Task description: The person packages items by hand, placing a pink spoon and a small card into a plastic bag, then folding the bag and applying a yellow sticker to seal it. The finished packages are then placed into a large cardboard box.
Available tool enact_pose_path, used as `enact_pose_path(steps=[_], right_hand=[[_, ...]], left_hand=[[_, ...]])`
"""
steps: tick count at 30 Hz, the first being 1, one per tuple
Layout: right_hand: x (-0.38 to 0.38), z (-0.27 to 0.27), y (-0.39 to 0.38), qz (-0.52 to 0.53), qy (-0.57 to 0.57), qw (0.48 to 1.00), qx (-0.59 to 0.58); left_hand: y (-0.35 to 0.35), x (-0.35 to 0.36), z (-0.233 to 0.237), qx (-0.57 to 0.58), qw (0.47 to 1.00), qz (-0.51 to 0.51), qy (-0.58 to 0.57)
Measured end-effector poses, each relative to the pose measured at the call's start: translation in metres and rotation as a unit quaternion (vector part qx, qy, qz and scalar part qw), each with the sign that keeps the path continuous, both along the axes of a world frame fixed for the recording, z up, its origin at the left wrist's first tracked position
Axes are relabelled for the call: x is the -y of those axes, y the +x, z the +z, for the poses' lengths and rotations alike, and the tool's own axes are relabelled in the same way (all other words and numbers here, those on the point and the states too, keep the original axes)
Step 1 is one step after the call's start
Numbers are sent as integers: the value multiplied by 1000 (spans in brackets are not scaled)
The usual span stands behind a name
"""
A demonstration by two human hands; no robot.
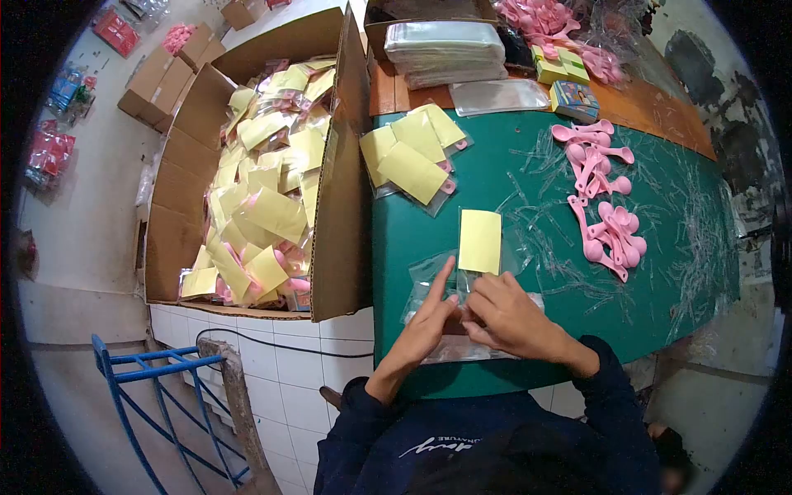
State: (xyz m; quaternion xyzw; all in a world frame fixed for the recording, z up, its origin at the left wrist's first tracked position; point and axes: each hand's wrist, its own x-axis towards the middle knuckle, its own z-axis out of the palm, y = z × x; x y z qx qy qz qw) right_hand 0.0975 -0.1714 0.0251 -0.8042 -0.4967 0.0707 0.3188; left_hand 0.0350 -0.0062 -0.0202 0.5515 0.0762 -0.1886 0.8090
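In front of me a yellow card (480, 241) lies inside a clear plastic bag (464, 282), on top of other clear bags (425, 280). My right hand (513, 315) has its fingers bent and pinched at the lower end of this bag. Beside it, my left hand (425, 323) rests on the bags' left side, index finger stretched forward, thumb apart from it and close to my right fingers. What lies under both palms is hidden. Farther up the green table are several bags with yellow cards (414, 172), pink scoop ends showing at their edges.
Pink scoops (615, 235) lie in piles on the right of the green table (445, 384), among scattered clear plastic strips (676, 272). A large cardboard box (351, 206) full of card bags stands left. Stacked clear sleeves (445, 54) and small boxes (575, 101) sit behind.
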Motion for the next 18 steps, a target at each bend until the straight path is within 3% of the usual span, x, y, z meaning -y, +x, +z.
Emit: enact_pose_path(steps=[5, 7, 11, 18], right_hand=[[0, 5, -5, 45, -27, 995, 82], [9, 6, 2, 68, -14, 998, 0], [25, 15, 12, 95, -7, 989, -116], [38, 14, 15, 109, -18, 986, -126]], left_hand=[[10, 5, -2, 27, 1000, -4, 5], [8, 11, 26, 8, 998, 0, 65], [5, 21, 20, 43, 997, 11, 57], [4, 30, 12, 57, 996, -2, 69]])
